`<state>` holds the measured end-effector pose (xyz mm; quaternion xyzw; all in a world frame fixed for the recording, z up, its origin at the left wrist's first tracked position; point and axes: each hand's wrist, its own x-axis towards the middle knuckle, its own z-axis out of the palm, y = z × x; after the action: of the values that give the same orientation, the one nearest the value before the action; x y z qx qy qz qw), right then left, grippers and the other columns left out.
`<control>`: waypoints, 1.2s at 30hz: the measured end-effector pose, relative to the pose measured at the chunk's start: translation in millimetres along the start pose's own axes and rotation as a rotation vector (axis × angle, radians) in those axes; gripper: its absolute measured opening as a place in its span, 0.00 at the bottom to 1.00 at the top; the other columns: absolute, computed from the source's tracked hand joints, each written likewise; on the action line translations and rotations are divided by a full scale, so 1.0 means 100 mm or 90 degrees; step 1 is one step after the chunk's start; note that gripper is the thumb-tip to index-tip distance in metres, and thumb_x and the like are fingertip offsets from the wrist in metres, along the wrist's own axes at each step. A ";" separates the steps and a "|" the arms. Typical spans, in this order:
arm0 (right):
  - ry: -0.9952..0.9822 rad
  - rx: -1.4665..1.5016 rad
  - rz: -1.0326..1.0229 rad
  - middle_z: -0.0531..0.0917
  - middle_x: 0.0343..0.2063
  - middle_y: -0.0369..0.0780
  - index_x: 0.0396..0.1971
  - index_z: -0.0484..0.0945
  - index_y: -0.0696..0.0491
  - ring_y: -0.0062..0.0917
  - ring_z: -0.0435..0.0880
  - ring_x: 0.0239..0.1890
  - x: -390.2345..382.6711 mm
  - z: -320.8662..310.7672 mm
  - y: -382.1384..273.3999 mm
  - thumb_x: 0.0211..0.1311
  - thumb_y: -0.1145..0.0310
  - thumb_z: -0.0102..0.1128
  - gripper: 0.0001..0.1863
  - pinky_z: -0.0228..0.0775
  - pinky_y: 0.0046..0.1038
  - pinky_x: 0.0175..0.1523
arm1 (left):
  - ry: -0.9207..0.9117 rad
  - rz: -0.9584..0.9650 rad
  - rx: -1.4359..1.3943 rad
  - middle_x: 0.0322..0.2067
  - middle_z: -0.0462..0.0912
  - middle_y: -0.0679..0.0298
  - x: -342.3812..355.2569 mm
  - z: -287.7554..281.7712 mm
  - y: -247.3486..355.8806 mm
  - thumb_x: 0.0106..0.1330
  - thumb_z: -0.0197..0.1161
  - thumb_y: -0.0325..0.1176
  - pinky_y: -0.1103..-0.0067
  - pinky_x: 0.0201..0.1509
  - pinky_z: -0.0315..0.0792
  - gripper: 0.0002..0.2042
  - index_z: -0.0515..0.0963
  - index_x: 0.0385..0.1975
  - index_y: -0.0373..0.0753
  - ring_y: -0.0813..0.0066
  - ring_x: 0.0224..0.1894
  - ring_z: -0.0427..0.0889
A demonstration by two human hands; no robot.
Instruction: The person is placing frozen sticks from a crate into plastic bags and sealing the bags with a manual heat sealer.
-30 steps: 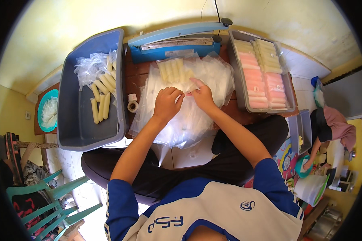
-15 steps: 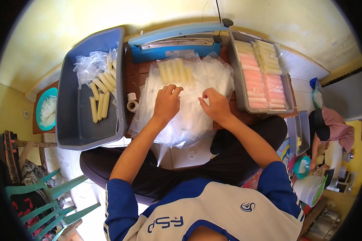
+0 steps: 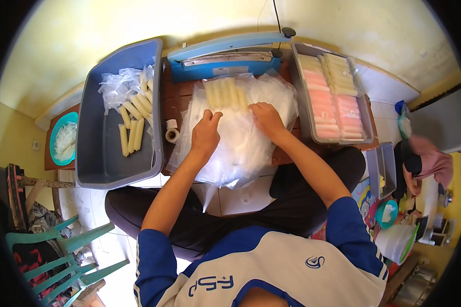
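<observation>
My left hand [image 3: 206,134] grips the lower left part of a clear plastic bag with its fingers curled. My right hand [image 3: 265,121] has its fingers closed at the bag's lower right part. Inside the bag lies a row of pale yellow tubes [image 3: 225,91], on a broad pile of clear plastic bags [image 3: 235,156]. Behind them stands a blue bar sealer [image 3: 224,72] with its arm raised. A roll of tape [image 3: 172,135] is left of the pile.
A grey bin [image 3: 107,158] of loose yellow tubes is left; a grey crate [image 3: 317,136] of bagged pink and yellow tubes is right. A turquoise basin [image 3: 62,140], a green chair [image 3: 82,250] and a brown tabletop [image 3: 179,94] are visible. Another person [image 3: 427,158] works at far right.
My hands have moved from close together to apart at the bag's lower part, the right rising again after dropping. The other person's arm has drawn back from the small basin.
</observation>
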<state>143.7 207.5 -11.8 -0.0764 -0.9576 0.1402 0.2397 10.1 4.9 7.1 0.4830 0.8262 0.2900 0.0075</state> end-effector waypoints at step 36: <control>-0.095 -0.056 0.005 0.84 0.28 0.45 0.39 0.76 0.59 0.41 0.83 0.29 0.14 0.11 -0.05 0.51 0.69 0.62 0.16 0.74 0.38 0.37 | -0.042 0.119 0.058 0.30 0.84 0.60 0.01 0.16 0.05 0.55 0.59 0.22 0.66 0.44 0.67 0.10 0.81 0.35 0.41 0.62 0.36 0.81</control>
<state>125.6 203.0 -12.8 -0.0799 -0.9777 0.1043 0.1636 18.3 14.8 -4.0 0.5674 0.7889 0.2355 -0.0141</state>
